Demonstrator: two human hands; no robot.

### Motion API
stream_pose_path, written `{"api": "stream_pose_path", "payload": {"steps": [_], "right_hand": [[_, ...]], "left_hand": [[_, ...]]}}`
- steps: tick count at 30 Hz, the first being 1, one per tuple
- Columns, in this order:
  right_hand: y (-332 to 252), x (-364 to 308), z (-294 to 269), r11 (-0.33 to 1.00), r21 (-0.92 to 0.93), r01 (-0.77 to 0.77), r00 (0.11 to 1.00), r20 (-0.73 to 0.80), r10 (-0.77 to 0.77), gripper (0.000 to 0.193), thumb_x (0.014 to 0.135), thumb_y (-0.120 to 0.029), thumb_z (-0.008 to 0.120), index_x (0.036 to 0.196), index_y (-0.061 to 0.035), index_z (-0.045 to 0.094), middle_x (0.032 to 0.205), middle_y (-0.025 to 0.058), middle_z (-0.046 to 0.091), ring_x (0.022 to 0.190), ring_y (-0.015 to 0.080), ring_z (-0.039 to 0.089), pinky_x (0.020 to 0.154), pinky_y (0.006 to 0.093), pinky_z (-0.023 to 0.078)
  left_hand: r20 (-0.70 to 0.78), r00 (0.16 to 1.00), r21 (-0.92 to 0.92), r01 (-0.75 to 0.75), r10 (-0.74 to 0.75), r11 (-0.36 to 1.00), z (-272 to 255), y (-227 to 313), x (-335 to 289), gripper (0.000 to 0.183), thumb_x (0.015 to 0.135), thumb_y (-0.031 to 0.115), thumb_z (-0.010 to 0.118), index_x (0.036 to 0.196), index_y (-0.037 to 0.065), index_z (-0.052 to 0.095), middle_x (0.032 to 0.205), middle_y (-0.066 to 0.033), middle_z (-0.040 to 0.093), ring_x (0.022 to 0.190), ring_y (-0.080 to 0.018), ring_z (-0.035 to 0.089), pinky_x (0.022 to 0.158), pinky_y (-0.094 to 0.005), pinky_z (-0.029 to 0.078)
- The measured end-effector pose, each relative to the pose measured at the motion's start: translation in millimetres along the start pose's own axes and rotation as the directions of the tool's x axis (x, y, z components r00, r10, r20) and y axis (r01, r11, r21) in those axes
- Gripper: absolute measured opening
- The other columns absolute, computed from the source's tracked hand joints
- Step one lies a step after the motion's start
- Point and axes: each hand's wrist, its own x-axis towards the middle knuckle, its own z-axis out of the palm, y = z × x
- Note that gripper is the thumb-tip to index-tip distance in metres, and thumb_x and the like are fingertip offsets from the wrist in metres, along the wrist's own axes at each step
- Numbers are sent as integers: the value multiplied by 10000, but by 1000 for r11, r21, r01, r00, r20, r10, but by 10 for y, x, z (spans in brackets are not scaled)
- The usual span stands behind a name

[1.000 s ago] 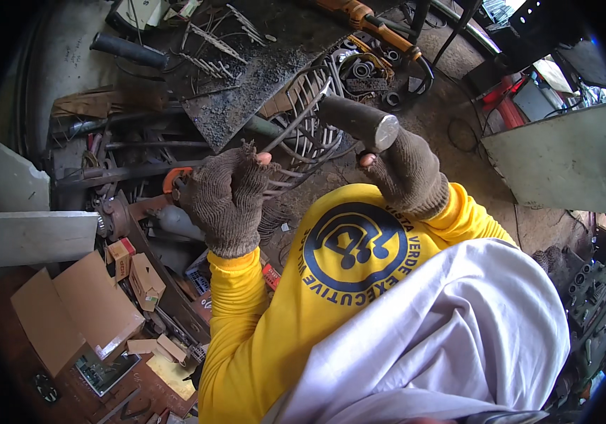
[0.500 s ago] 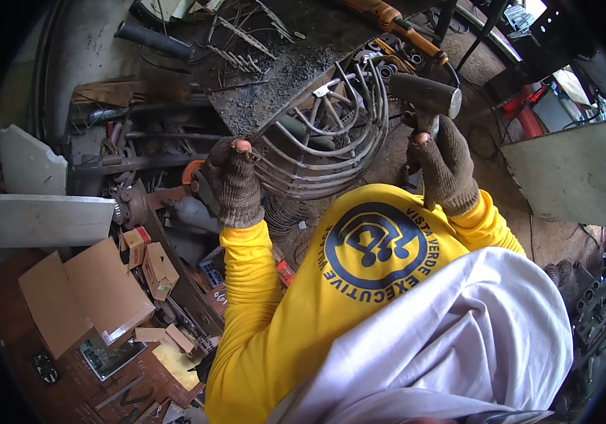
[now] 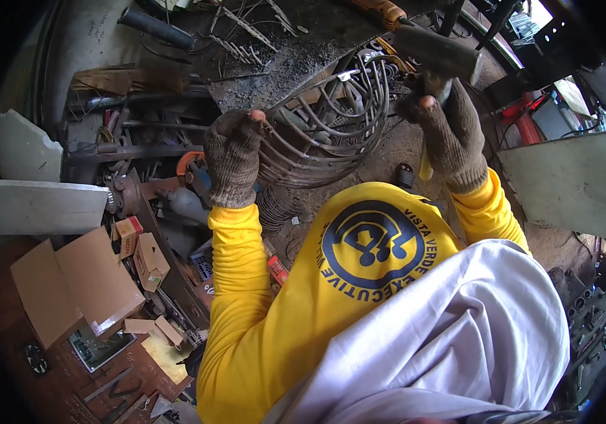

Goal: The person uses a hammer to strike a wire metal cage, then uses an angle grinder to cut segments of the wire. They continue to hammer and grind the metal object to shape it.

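Note:
My left hand [image 3: 234, 159], in a brown knitted glove with a bare thumb tip, is closed on the left end of a metal grille [image 3: 313, 169]. The grille is made of several curved rods joined by cross pieces, and its far side lies by the corner of a dark metal worktable [image 3: 243, 95]. My right hand [image 3: 455, 141], gloved the same way, grips a hammer by its handle. The thick cylindrical hammer head [image 3: 441, 53] is held up beyond that hand, to the right of the grille and apart from it. Most of the handle is hidden.
An orange power tool [image 3: 384, 10] lies at the far edge of the worktable. Scrap bars [image 3: 140, 152] and pale slabs [image 3: 42, 205] crowd the left. Cardboard boxes [image 3: 98, 275] sit nearer on the left. A metal panel [image 3: 564, 184] stands on the right.
My right hand has lifted the hammer farther away and slightly right. My left hand has shifted a little farther away with the grille's end, and the grille has tilted slightly.

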Motion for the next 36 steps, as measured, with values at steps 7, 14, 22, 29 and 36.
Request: {"api": "stream_pose_path", "payload": {"steps": [7,14,22,29,36], "right_hand": [[143,241,12,913,-356,201,979,104,-175,390,974,-293,615,1200,23,581,966,147,661,887,245,660,790,351,501],[110,345,56,912,-373,173,975,193,-106,443,961,-317,621,1250,15,573,1047,213,676,943,356,668,841,415,501],[83,432,69,954,-294,67,944,329,34,530,954,-413,636,1266,11,571,995,193,704,911,282,700,801,388,521],[226,417,124,962,-271,27,953,298,57,452,921,-394,695,1164,-23,608,897,123,670,823,237,664,797,363,522],[205,554,136,909,-34,-415,910,7,415,368,944,-318,675,1170,-34,613,937,27,653,829,84,594,737,262,487]], "left_hand": [[226,974,33,3,-11,999,49,211,77,396,850,399,780,823,9,716,701,-65,676,643,-154,599,622,-324,449],[256,967,64,-18,1,998,46,251,77,362,861,363,768,814,8,721,703,-87,688,646,-180,637,629,-325,470],[409,906,56,-144,109,988,120,497,299,305,823,322,805,792,27,734,696,-78,680,605,-189,626,578,-331,464],[464,878,238,-252,118,938,219,710,566,338,851,357,772,945,36,723,770,-82,688,748,-178,682,699,-327,523],[-278,942,158,-147,187,976,111,158,153,913,811,640,717,1367,-34,450,1228,-150,582,1101,-250,593,923,-334,497]]}}
